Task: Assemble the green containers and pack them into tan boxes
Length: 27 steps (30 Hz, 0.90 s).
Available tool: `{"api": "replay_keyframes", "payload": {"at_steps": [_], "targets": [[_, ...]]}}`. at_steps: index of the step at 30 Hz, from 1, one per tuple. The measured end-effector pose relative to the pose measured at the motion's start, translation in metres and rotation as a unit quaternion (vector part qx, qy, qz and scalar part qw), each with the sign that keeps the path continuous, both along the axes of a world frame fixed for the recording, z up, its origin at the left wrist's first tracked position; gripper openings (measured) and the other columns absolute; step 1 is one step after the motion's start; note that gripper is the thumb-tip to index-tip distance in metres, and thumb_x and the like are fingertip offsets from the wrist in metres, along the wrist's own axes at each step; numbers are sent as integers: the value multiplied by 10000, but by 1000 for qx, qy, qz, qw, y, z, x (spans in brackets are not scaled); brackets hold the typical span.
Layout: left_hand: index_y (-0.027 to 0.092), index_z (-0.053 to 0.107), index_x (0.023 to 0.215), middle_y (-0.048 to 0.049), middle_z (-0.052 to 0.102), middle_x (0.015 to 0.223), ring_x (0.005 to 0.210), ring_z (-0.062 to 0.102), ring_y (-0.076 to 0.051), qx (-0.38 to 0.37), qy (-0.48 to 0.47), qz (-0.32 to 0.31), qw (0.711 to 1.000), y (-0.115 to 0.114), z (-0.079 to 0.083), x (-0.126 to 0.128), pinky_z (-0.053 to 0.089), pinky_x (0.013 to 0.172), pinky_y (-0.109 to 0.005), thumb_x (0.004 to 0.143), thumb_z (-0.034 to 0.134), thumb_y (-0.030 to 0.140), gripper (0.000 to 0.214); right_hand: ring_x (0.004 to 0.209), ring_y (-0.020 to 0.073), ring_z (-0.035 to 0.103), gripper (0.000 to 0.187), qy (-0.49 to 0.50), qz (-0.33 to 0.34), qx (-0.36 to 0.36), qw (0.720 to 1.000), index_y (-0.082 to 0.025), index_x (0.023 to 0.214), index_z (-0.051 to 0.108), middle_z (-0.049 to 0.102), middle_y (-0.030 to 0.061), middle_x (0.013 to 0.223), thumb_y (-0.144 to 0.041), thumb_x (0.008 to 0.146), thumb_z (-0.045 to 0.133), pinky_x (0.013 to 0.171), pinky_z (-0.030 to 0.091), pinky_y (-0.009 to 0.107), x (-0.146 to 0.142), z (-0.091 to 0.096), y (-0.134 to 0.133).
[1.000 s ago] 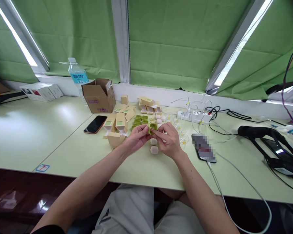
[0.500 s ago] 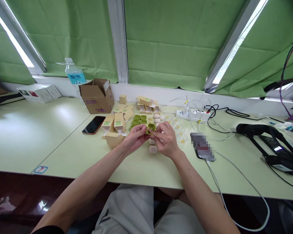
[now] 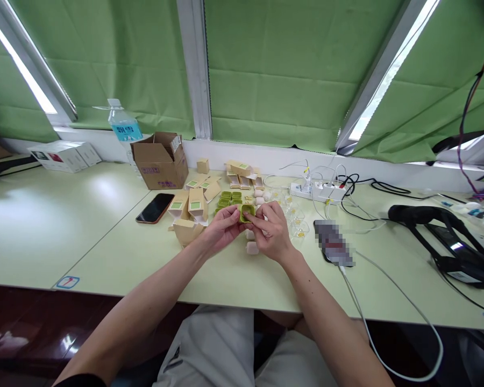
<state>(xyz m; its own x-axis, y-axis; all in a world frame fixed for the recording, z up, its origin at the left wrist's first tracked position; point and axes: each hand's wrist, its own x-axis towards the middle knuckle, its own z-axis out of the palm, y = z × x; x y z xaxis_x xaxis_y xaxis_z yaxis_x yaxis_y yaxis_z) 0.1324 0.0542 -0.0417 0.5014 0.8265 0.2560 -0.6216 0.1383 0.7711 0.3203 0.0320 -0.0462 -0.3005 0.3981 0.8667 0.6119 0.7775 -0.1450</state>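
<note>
Between my two hands is a small green square cup (image 3: 248, 210), its hollow side facing me. My left hand (image 3: 225, 228) pinches its left edge with the thumb in front. My right hand (image 3: 271, 230) grips the right side, and a finger reaches into the hollow; whether it presses something there I cannot tell. Just behind stand several more green cups (image 3: 225, 200) in rows. Pale pink blocks (image 3: 252, 248) form a column partly hidden by my right hand. Clear plastic covers (image 3: 300, 230) with yellow marks lie to its right. Tiny yellowish pieces (image 3: 248, 198) sit behind the held cup.
Small open cardboard boxes (image 3: 197, 203) stand left of the cups. Farther left are a black phone (image 3: 155, 208), a brown carton (image 3: 161, 164) and a water bottle (image 3: 124, 126). On the right lie a charging phone (image 3: 333, 243), a power strip (image 3: 318, 191), cables and a black headset (image 3: 447, 242).
The green cup has tilted slightly, so its hollow faces me a little more. Both hands keep their hold in nearly the same place.
</note>
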Motion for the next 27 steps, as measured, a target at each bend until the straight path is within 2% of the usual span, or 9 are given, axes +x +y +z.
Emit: {"api": "replay_keyframes", "payload": {"at_steps": [2,7,13,17,20,24,27], "targets": [[138,796,977,-64,777,959,842,735,-141,-7,-8,0,1000,-1,0,2,637,841,-263,776,1020,406,403,910,254,500,365,6,-14,-2,1000,-323,1301,844,559,58,848,-189,1027,644,790,459,415,-1,-2,0],[150,754,903,-40,761,921,831,728,-128,-14,-27,0,1000,-1,-2,7,633,857,-265,776,1019,420,399,893,261,496,337,54,-37,44,997,-334,1212,875,519,57,798,-179,1003,661,779,474,420,-3,-3,-1],[124,777,967,-68,778,967,868,747,-139,-16,-19,-3,1000,1,-4,2,631,877,-263,768,1026,412,430,941,256,493,343,41,6,26,999,-334,1174,880,537,57,857,-136,1002,659,828,494,428,-2,3,0],[117,775,975,-72,780,973,858,745,-138,-16,-14,1,1000,2,-5,3,635,855,-261,780,1020,399,422,978,262,490,323,24,-7,-11,1000,-338,1137,887,521,58,894,-147,994,669,864,495,441,0,0,2],[127,755,926,-63,773,951,853,741,-141,-11,-23,13,1000,4,-5,5,634,838,-262,788,1013,399,400,1014,275,514,272,51,-13,-22,998,-341,1124,883,535,62,921,-196,996,692,900,514,466,0,-1,2],[140,777,1102,-95,802,1032,932,780,-186,-9,-38,50,998,9,-5,2,634,860,-296,817,990,383,430,986,280,577,226,113,-19,2,993,-289,1159,840,637,72,942,-214,997,702,888,525,472,6,7,-3],[151,759,1259,-124,813,1111,1028,799,-231,-9,-36,70,997,12,-5,-2,629,925,-342,811,987,333,534,926,268,603,145,56,-53,-23,997,-251,1031,793,697,66,909,-168,983,685,833,486,445,13,13,-17]]}}
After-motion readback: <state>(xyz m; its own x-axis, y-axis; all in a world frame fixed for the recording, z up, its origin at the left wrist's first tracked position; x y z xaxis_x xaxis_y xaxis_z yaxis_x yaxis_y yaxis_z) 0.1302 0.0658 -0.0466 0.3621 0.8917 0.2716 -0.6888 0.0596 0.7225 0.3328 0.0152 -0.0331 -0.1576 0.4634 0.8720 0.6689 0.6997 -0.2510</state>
